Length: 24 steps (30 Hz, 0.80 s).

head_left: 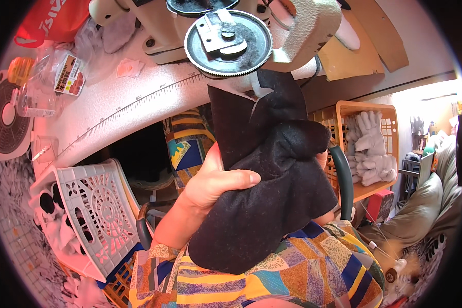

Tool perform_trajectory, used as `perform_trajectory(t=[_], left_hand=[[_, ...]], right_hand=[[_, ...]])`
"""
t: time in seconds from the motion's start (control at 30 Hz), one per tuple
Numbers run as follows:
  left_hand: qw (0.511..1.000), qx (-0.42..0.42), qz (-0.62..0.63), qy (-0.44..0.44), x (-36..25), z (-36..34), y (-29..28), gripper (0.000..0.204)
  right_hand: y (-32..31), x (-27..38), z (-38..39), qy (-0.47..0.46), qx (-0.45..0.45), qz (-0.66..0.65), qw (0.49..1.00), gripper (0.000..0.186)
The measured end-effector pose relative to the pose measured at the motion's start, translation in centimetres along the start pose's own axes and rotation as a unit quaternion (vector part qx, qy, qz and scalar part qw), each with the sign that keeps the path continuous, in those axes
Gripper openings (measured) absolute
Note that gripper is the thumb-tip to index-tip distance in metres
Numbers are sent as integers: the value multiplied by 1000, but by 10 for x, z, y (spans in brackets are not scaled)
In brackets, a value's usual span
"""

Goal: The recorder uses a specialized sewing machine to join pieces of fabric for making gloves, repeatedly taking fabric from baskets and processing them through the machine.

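Observation:
A thick black piece of cloth (pixel 241 220) is held up above my lap, creased and bunched at the middle, with a flap sticking out to the right. My left hand (pixel 210 182) grips its left side, the thumb lying on top and the fingers hidden behind. Behind its right side is my right hand (pixel 322 158); only a bit of it shows past the bunched edge, and its fingers are mostly covered by the cloth. The upper end of the cloth reaches just below the round toothed disc (pixel 256 43) of a machine. Pale material (pixel 262 84) shows along a slit there.
The machine stands on a white table edge with a printed scale (pixel 138 97). At left is a white openwork basket (pixel 108 210); at right, an orange crate (pixel 340 115) holds white gloves (pixel 369 149). A clear plastic container (pixel 41 92) lies at far left. Dark chair arms (pixel 344 179) flank me.

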<state>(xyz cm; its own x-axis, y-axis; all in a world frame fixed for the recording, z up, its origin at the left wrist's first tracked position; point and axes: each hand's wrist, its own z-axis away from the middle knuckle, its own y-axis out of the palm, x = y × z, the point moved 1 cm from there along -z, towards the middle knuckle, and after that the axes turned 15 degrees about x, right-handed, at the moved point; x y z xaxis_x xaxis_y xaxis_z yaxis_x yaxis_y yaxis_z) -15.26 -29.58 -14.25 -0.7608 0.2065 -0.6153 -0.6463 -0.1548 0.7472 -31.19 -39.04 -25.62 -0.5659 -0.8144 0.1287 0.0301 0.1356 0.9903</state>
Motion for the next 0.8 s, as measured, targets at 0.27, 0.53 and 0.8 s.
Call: perform_trajectory(t=[0.27, 0.53, 0.8], left_hand=[[972, -5, -178, 154, 6, -7, -11, 63], [675, 42, -675, 294, 46, -9, -6, 58], [674, -367, -634, 93, 2, 15, -84, 32]], right_hand=[[55, 16, -16, 81, 145, 166, 972, 54], [48, -12, -44, -32, -33, 631, 774, 61], [22, 0, -24, 174, -89, 428, 883, 35]])
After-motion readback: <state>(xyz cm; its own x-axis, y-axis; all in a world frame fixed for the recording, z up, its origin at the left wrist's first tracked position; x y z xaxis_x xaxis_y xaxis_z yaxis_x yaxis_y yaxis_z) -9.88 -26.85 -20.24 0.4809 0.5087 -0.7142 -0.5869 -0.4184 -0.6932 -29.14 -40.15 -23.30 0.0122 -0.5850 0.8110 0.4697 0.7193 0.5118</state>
